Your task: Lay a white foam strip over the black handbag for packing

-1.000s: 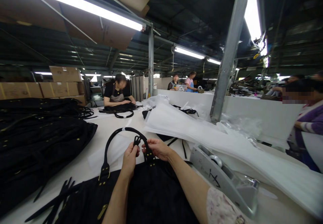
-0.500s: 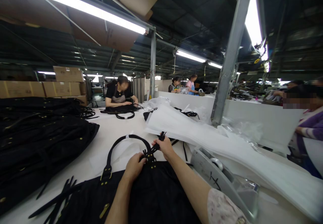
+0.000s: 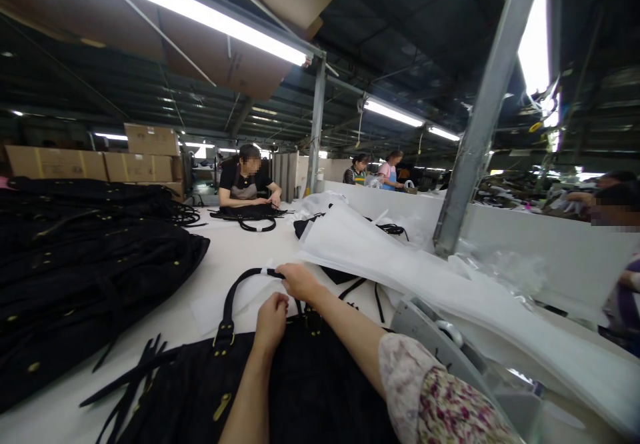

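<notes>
Apparently bag workshop, bags (image 3: pixel 320 384), cartons (image 3: pixel 55 163), worktable (image 3: pixel 225 247)

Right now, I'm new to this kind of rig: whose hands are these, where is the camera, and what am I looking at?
No robot here: these are a person's bare hands, seen from a camera on their head. The right hand grips the handle of a black bag; the left hand is curled beside it, its contents hidden. On the white table lie a black pile at left and white sheets at right.
</notes>
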Tool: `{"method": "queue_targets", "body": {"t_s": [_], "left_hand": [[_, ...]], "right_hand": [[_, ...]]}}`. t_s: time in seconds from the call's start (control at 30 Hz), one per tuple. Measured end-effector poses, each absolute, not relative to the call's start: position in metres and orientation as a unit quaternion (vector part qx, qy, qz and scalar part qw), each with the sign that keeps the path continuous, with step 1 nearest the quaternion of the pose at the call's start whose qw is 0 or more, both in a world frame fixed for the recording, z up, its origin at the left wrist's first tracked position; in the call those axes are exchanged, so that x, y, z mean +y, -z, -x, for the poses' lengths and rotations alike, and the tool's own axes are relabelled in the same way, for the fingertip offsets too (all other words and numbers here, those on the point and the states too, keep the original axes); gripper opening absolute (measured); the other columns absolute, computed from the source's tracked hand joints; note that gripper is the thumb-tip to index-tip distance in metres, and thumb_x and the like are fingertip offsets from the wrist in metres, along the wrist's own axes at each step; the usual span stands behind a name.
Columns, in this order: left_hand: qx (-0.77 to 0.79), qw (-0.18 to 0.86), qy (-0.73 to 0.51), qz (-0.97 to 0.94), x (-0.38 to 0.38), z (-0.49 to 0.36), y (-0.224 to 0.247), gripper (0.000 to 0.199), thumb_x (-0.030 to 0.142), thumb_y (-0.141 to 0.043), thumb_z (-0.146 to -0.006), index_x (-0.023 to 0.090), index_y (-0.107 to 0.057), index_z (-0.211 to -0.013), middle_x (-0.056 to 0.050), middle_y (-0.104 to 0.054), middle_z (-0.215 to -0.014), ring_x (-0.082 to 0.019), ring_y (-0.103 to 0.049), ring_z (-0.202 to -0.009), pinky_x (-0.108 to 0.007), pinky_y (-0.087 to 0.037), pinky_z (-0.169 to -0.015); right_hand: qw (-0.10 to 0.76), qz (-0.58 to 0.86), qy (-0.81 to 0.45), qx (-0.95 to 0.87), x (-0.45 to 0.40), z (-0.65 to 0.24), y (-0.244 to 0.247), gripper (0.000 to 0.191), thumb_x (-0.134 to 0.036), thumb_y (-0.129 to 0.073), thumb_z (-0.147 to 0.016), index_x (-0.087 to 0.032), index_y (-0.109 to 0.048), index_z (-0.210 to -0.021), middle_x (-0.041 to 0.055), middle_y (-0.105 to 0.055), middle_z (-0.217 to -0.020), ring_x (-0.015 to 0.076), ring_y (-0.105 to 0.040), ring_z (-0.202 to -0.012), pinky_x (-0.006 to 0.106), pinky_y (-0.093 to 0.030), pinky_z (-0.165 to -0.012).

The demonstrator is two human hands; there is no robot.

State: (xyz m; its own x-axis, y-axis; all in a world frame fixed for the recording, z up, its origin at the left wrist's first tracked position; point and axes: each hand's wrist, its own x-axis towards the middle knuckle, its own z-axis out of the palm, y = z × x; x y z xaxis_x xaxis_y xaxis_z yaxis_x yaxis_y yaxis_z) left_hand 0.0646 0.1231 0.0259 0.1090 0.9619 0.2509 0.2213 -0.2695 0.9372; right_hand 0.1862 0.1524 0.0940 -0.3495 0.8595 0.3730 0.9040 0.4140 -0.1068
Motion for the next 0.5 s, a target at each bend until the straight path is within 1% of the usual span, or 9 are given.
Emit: {"method": "queue_targets", "body": {"t_s": [0.1,0.13,0.17,0.2,0.27,0.33,0.4,0.43,0.5], "left_hand": [[0.474,0.404,-0.599,-0.504,0.130,-0.057,-0.023,0.027,0.039,-0.052,-0.096,0.015,-0.056,-0.085,0.003,-0.055,-0.071,-0.010,-0.053,-0.060,-0.025,-0.049,-0.060],[0.473,0.398,-0.636,-0.462,0.131,-0.055,-0.023,0.028,0.041,-0.051,-0.096,0.015,-0.055,-0.086,0.004,-0.054,-0.070,-0.009,-0.050,-0.056,-0.023,-0.046,-0.056],[0.469,0.387,-0.671,-0.423,0.132,-0.052,-0.023,0.028,0.042,-0.051,-0.096,0.015,-0.054,-0.088,0.004,-0.052,-0.069,-0.008,-0.046,-0.053,-0.022,-0.043,-0.053],[0.465,0.375,-0.702,-0.389,0.131,-0.049,-0.025,0.028,0.043,-0.050,-0.096,0.016,-0.053,-0.089,0.005,-0.050,-0.068,-0.007,-0.043,-0.051,-0.021,-0.040,-0.050],[0.452,0.346,-0.751,-0.335,0.129,-0.044,-0.031,0.026,0.042,-0.051,-0.093,0.016,-0.052,-0.089,0.005,-0.049,-0.068,-0.007,-0.039,-0.050,-0.020,-0.035,-0.047],[0.437,0.316,-0.789,-0.294,0.124,-0.035,-0.044,0.022,0.038,-0.053,-0.088,0.017,-0.050,-0.089,0.004,-0.049,-0.069,-0.007,-0.040,-0.051,-0.020,-0.034,-0.047],[0.423,0.284,-0.821,-0.257,0.118,-0.023,-0.064,0.018,0.033,-0.051,-0.079,0.019,-0.046,-0.090,0.004,-0.048,-0.071,-0.008,-0.041,-0.052,-0.021,-0.035,-0.048],[0.418,0.270,-0.834,-0.239,0.115,-0.016,-0.075,0.022,0.030,-0.048,-0.073,0.020,-0.043,-0.091,0.004,-0.047,-0.072,-0.008,-0.041,-0.053,-0.021,-0.035,-0.049],[0.416,0.250,-0.849,-0.210,0.108,0.001,-0.099,0.035,0.028,-0.042,-0.060,0.021,-0.038,-0.094,0.005,-0.045,-0.076,-0.008,-0.041,-0.054,-0.020,-0.035,-0.050]], "right_hand": [[0.184,0.511,0.028,-0.839,0.167,-0.159,-0.082,0.061,-0.002,-0.064,-0.078,-0.022,-0.050,-0.135,0.0088,-0.057,-0.128,0.0238,-0.049,-0.121,0.031,-0.042,-0.097],[0.191,0.504,0.014,-0.842,0.171,-0.151,-0.078,0.065,-0.001,-0.064,-0.077,-0.024,-0.048,-0.136,0.0086,-0.056,-0.129,0.0238,-0.046,-0.125,0.031,-0.039,-0.100],[0.202,0.504,-0.002,-0.840,0.174,-0.144,-0.074,0.064,0.000,-0.064,-0.078,-0.024,-0.050,-0.135,0.0086,-0.058,-0.127,0.0240,-0.044,-0.127,0.033,-0.037,-0.102],[0.217,0.510,-0.022,-0.832,0.176,-0.137,-0.071,0.056,0.001,-0.061,-0.079,-0.023,-0.054,-0.129,0.0091,-0.061,-0.121,0.0246,-0.045,-0.125,0.036,-0.035,-0.104],[0.262,0.540,-0.068,-0.797,0.180,-0.127,-0.071,0.035,0.002,-0.055,-0.082,-0.019,-0.064,-0.108,0.0100,-0.065,-0.104,0.0265,-0.053,-0.115,0.041,-0.035,-0.102],[0.331,0.573,-0.116,-0.741,0.180,-0.125,-0.080,0.021,-0.001,-0.053,-0.084,-0.017,-0.065,-0.092,0.0091,-0.066,-0.095,0.0265,-0.057,-0.105,0.041,-0.037,-0.098],[0.418,0.598,-0.167,-0.664,0.174,-0.129,-0.097,0.016,-0.006,-0.053,-0.086,-0.017,-0.064,-0.088,0.0062,-0.065,-0.092,0.0235,-0.059,-0.099,0.036,-0.041,-0.092],[0.462,0.606,-0.197,-0.617,0.169,-0.134,-0.107,0.014,-0.008,-0.053,-0.086,-0.017,-0.063,-0.087,0.0042,-0.065,-0.089,0.0216,-0.059,-0.094,0.033,-0.043,-0.087],[0.544,0.618,-0.263,-0.503,0.151,-0.145,-0.126,0.007,-0.013,-0.057,-0.083,-0.016,-0.063,-0.081,0.0004,-0.064,-0.077,0.0183,-0.060,-0.079,0.027,-0.046,-0.075]]}}
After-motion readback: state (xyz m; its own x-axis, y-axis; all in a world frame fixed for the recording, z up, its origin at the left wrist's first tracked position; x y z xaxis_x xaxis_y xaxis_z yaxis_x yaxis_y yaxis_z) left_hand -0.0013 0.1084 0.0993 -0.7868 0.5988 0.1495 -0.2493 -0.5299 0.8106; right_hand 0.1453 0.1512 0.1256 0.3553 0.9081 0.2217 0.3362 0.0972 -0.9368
